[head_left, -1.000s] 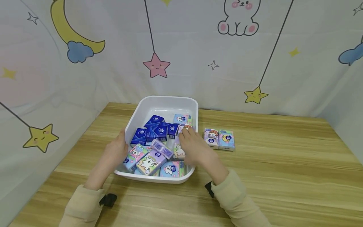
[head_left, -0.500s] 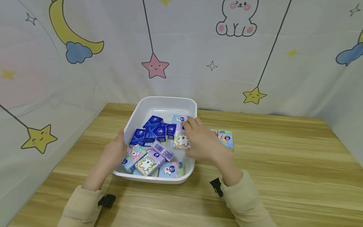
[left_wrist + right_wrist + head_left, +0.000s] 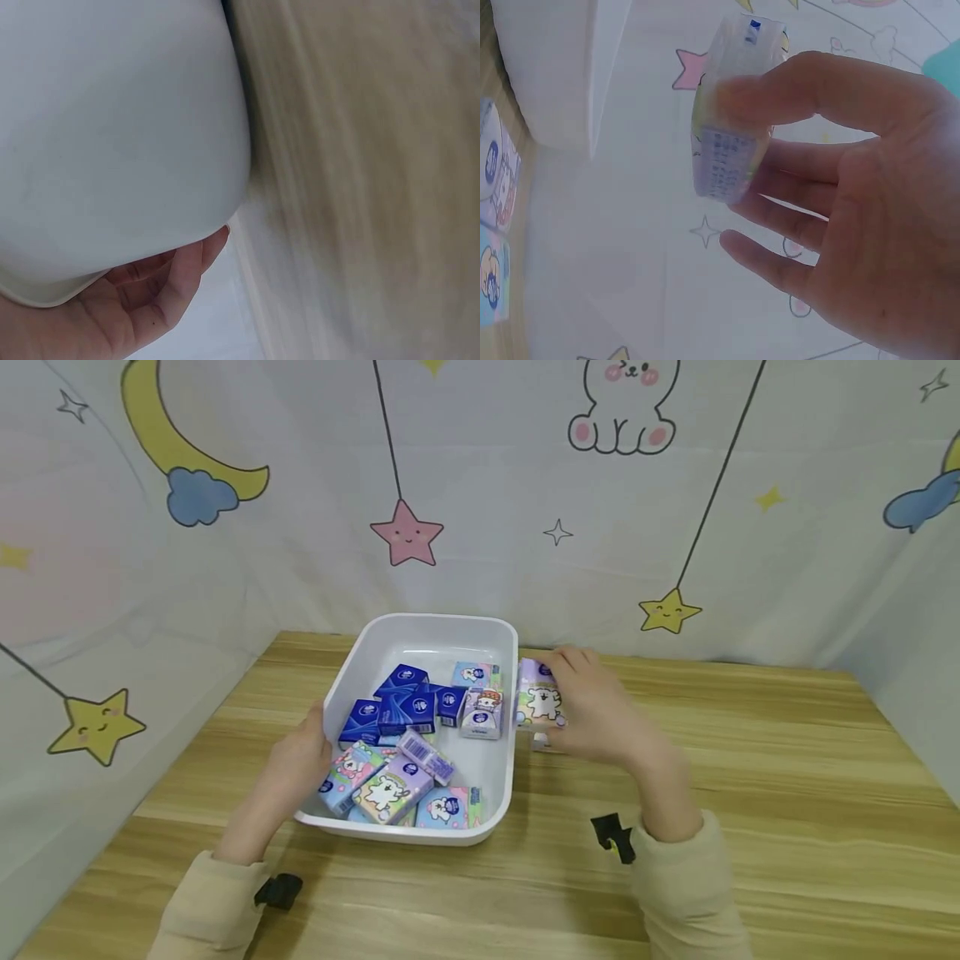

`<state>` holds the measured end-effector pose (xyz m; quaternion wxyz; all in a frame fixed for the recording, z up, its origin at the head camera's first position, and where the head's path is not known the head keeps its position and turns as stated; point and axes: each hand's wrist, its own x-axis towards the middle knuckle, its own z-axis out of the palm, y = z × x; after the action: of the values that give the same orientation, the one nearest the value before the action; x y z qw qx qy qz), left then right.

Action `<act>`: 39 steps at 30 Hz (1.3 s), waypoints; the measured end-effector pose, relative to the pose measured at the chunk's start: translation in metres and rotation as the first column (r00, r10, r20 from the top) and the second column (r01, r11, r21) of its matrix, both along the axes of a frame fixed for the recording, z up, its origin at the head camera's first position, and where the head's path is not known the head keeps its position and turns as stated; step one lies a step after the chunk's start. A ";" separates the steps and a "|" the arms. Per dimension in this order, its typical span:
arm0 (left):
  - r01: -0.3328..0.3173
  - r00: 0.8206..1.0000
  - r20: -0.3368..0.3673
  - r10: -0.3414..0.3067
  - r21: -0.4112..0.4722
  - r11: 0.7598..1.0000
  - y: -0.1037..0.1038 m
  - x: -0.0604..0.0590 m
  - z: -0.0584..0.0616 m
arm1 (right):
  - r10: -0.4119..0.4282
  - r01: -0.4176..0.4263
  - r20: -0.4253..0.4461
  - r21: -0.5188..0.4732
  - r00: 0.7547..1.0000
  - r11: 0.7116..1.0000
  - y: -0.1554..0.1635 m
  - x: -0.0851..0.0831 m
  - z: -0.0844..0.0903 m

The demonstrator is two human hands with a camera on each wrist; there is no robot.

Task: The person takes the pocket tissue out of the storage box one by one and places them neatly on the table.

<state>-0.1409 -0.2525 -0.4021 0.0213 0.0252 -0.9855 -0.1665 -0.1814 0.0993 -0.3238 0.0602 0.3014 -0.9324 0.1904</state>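
The right hand (image 3: 600, 718) has carried a pinched bear-print tissue pack (image 3: 537, 702) right, out of the white bin (image 3: 352, 664) that the left hand (image 3: 296, 768) grips, where many packs remain.

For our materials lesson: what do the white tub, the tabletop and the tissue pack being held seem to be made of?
White tub: likely plastic, smooth moulded walls with rounded corners.
Tabletop: wood or wood-look laminate, matte, streaked grain.
Tissue pack in the right hand: thin glossy printed film, apparently.
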 end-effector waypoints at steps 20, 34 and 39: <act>-0.004 1.000 0.022 0.004 -0.002 1.000 -0.001 -0.001 0.000 | -0.093 0.093 0.151 0.001 0.984 0.996 0.057 -0.016 -0.009; 0.008 1.000 0.003 -0.008 -0.010 1.000 -0.002 0.000 0.000 | -0.162 0.161 0.297 0.029 0.941 0.987 0.084 -0.034 -0.037; 0.008 1.000 -0.001 -0.008 -0.013 1.000 -0.002 0.000 -0.001 | -0.190 0.184 0.337 0.051 0.922 0.982 0.088 -0.038 -0.046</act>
<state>-0.1409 -0.2542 -0.4028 0.0211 0.0209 -0.9867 -0.1601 -0.2193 0.1875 -0.3697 -0.0869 0.1741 -0.9549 0.2242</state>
